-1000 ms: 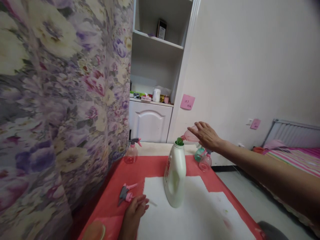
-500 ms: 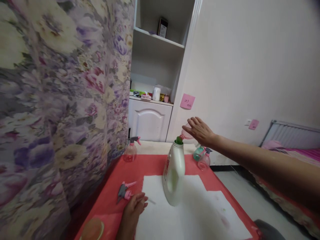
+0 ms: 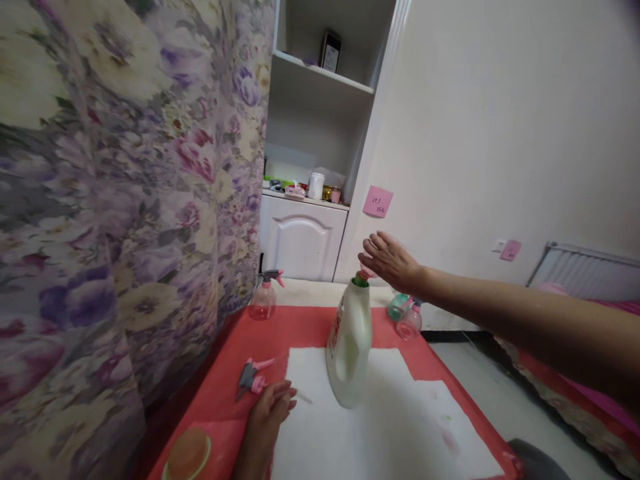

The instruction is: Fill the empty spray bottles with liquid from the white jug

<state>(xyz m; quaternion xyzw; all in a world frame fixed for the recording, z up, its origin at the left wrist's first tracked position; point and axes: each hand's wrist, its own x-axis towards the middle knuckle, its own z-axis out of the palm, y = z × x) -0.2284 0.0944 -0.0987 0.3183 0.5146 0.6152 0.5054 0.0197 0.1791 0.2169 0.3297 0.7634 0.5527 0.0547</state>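
Note:
A white plastic jug [image 3: 350,347] with a side handle stands upright on the table, a green funnel [image 3: 360,279] in its mouth. Above it, my right hand [image 3: 390,259] grips a clear pink spray bottle [image 3: 368,272], tipped neck-down into the funnel; most of the bottle is hidden by the hand. My left hand [image 3: 273,405] rests on the table with loosely bent fingers, apparently holding nothing. Right beside it lies a grey and pink spray head [image 3: 251,378], its thin tube [image 3: 304,399] showing past my fingers.
A pink spray bottle [image 3: 263,300] stands at the table's back left; a green one [image 3: 398,306] and another pink one [image 3: 410,323] stand back right. White cloth [image 3: 400,427] covers part of the red tabletop [image 3: 220,393]. A round container [image 3: 187,455] sits front left, near the floral curtain [image 3: 150,200].
My right hand has moved slightly left and tipped the bottle further over the funnel. My left hand stays by the spray head. The view has shifted slightly.

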